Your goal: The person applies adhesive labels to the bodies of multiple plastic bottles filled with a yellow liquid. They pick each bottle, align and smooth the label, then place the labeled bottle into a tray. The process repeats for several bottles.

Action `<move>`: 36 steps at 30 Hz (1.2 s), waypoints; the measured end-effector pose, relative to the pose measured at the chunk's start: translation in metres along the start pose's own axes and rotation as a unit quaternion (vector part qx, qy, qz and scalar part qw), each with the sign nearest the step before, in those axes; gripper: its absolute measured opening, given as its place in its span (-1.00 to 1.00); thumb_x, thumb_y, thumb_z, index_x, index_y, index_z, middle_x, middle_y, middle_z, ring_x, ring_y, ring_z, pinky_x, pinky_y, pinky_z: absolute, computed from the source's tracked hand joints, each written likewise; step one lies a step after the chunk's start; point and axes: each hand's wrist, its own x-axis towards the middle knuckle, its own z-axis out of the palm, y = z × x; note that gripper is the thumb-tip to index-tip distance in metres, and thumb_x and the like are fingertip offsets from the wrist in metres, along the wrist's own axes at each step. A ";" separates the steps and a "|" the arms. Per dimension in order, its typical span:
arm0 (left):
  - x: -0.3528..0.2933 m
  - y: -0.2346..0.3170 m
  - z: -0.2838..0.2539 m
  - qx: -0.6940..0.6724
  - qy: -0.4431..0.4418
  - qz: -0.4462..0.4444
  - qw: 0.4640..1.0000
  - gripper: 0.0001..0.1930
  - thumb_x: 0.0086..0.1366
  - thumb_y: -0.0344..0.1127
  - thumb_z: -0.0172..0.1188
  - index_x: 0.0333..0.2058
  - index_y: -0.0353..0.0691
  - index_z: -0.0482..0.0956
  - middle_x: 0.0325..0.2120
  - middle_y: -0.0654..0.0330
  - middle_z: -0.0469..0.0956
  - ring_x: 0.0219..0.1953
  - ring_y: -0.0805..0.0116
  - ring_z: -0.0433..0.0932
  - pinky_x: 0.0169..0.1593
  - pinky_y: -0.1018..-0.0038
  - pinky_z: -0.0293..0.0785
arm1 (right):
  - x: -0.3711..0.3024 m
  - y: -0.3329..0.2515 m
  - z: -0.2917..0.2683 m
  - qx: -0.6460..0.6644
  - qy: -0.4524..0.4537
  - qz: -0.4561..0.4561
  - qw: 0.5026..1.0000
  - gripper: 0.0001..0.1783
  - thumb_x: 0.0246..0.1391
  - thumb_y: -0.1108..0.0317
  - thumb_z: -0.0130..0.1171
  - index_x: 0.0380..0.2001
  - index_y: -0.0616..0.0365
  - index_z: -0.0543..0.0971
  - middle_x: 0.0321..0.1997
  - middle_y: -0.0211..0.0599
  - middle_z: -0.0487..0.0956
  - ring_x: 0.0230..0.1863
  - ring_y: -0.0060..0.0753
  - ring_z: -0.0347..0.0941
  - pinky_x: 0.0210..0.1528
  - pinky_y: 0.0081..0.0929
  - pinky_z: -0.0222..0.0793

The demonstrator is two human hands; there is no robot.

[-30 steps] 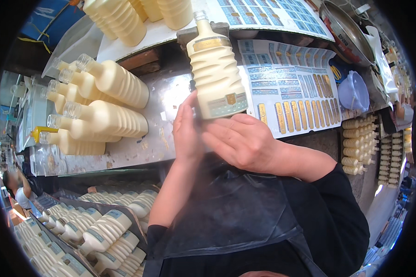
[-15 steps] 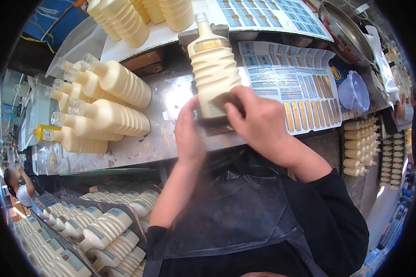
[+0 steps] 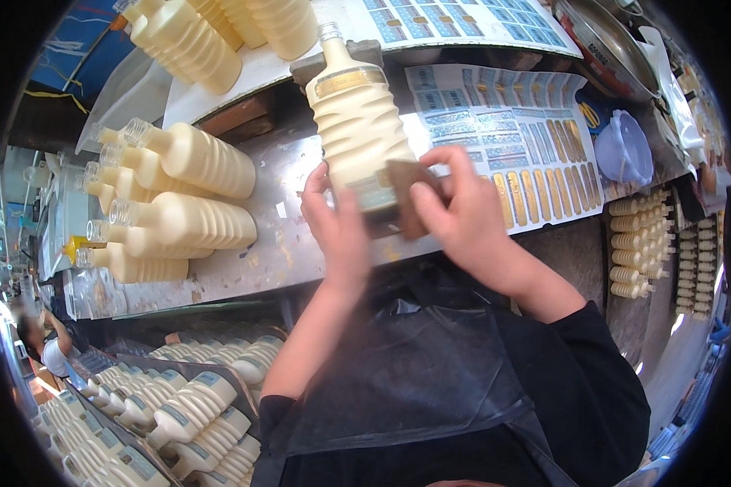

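Observation:
A cream ridged bottle (image 3: 357, 122) with a clear threaded neck lies tilted away from me on a dark rest (image 3: 300, 71). It bears a gold label (image 3: 351, 80) at its shoulder and a pale blue-grey label (image 3: 371, 193) near its base. My left hand (image 3: 339, 231) is around its lower left side, fingers at the edge and thumb, blurred, over the front. In my right hand (image 3: 471, 219) a flat brown pad (image 3: 413, 195) is pinched between thumb and fingers, at the bottle's lower right corner beside the lower label.
Several unlabelled bottles (image 3: 207, 221) lie stacked at left; others stand on the raised white board (image 3: 196, 105). Label sheets (image 3: 495, 134) lie at right, beside a lavender bucket (image 3: 623, 150) and a metal pan (image 3: 613, 49). Crates of labelled bottles (image 3: 183, 410) sit lower left. A person (image 3: 53, 345) is far left.
The brown pad has swung to the bottle's lower right, uncovering the pale label. My left thumb has come over the bottle's front. The whole view has shifted slightly.

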 end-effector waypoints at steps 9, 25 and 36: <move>0.006 -0.002 0.011 0.062 0.011 0.056 0.996 -0.34 0.50 0.01 0.07 0.31 -0.42 0.18 0.21 -0.10 0.24 0.28 0.09 0.21 0.41 0.18 0.05 | 0.008 0.032 -0.012 0.053 -0.027 0.092 0.994 -0.74 0.24 0.32 0.17 -0.04 0.13 0.48 -0.66 -0.25 0.51 -0.59 -0.29 0.47 -0.49 -0.32 0.32; 0.008 0.006 0.017 0.125 0.039 0.074 0.989 -0.24 0.27 -0.11 0.30 0.27 -0.44 0.19 0.16 -0.16 0.25 0.25 -0.08 0.26 0.37 0.06 0.12 | 0.007 0.077 -0.004 0.129 -0.040 0.127 0.983 -0.71 0.26 0.21 0.19 -0.02 0.08 0.52 -0.68 -0.32 0.48 -0.65 -0.48 0.39 -0.51 -0.40 0.25; 0.010 0.013 0.017 0.079 0.021 0.040 0.996 -0.16 0.25 -0.09 0.34 0.32 -0.47 0.15 0.22 -0.18 0.26 0.27 -0.04 0.30 0.38 0.10 0.19 | 0.010 0.058 0.002 0.089 -0.010 0.060 0.994 -0.69 0.27 0.16 0.19 0.01 0.01 0.50 -0.59 -0.03 0.57 -0.46 0.18 0.58 -0.36 -0.03 0.43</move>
